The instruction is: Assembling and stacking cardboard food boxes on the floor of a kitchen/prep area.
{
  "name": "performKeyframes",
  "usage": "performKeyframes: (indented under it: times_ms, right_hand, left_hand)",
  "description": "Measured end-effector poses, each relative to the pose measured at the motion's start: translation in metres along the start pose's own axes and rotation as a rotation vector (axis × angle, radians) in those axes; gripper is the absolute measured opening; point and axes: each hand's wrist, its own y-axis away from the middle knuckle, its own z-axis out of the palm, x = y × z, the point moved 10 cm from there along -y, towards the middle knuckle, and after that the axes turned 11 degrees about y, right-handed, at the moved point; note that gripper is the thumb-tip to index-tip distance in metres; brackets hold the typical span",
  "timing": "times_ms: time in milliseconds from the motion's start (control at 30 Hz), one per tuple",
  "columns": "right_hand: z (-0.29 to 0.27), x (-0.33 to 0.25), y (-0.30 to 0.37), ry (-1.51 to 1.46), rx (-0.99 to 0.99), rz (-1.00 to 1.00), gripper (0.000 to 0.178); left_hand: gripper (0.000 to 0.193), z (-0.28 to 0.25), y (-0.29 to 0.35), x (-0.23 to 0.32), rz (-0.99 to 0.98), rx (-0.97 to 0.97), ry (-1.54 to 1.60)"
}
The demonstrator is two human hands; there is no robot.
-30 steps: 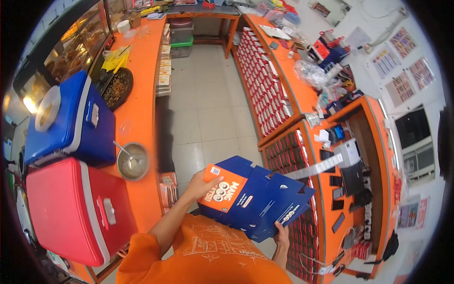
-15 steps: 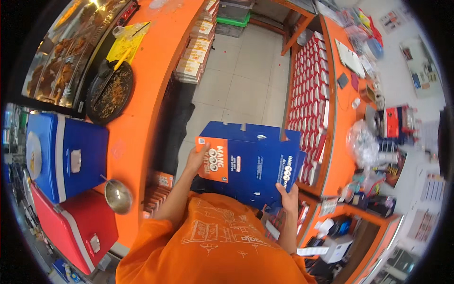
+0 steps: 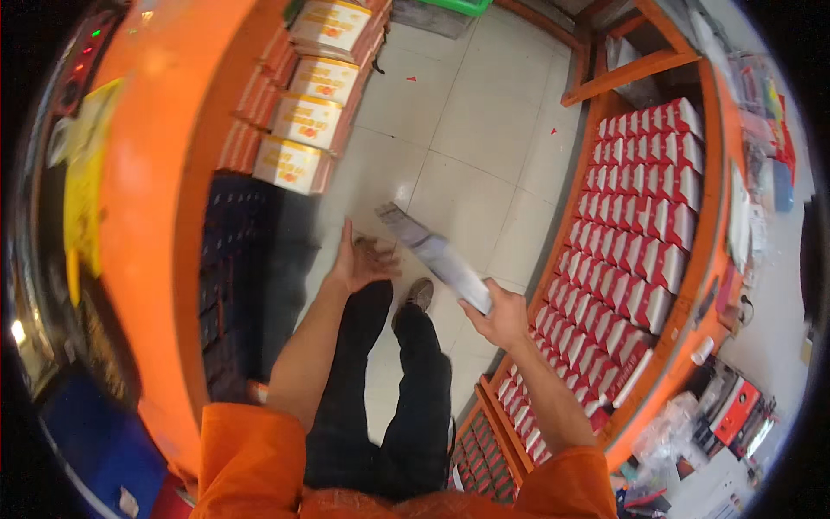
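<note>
A stack of flattened cardboard boxes [image 3: 443, 264], seen edge-on and blurred by motion, is held out over the tiled floor. My right hand [image 3: 501, 317] grips its near end, thumb along one side. Left of the stack, apart from it, my left hand [image 3: 365, 262] has its fingers spread and nothing in it. The printed faces of the boxes do not show from this angle.
Stacked white-and-orange boxes [image 3: 316, 119] and dark blue stacks [image 3: 232, 227] fill the shelf under the orange counter [image 3: 164, 208] on the left. Rows of red-and-white folded boxes [image 3: 618, 229] line the right shelf. A green-lidded bin [image 3: 450, 7] stands at the far end.
The flattened boxes have turned from face-up to edge-on and moved away from my body. My left hand has let go of them. The view has tilted down toward the floor and shelves.
</note>
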Motion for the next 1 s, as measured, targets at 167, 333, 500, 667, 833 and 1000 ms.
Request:
performKeyframes:
  times_ms: [167, 333, 500, 667, 833, 1000]
  right_hand:
    - [0.122, 0.055, -0.140, 0.446, 0.443, -0.536, 0.025]
    - [0.348, 0.182, -0.227, 0.574, 0.405, -0.383, 0.032]
    - [0.441, 0.206, -0.263, 0.386, 0.109, -0.179, 0.050]
    - [0.317, 0.212, -0.401, 0.187, 0.585, -0.115, 0.074]
    - [0.318, 0.210, -0.479, 0.330, 0.554, -0.372, 0.059]
    - [0.348, 0.200, -0.435, 0.253, 0.432, -0.395, 0.064]
  left_hand:
    - [0.086, -0.017, -0.181, 0.085, 0.182, 0.100, -0.764]
    - [0.065, -0.138, -0.365, 0.109, 0.317, 0.014, -0.705]
    - [0.047, -0.146, -0.392, 0.158, 0.819, 0.258, -2.060]
    - [0.029, -0.036, -0.410, 0.199, 1.192, -0.085, -1.730]
    - [0.027, 0.025, -0.488, 0.176, 0.801, -0.547, -1.932]
    - [0.036, -0.010, -0.504, 0.115, 0.229, -0.775, -2.175]
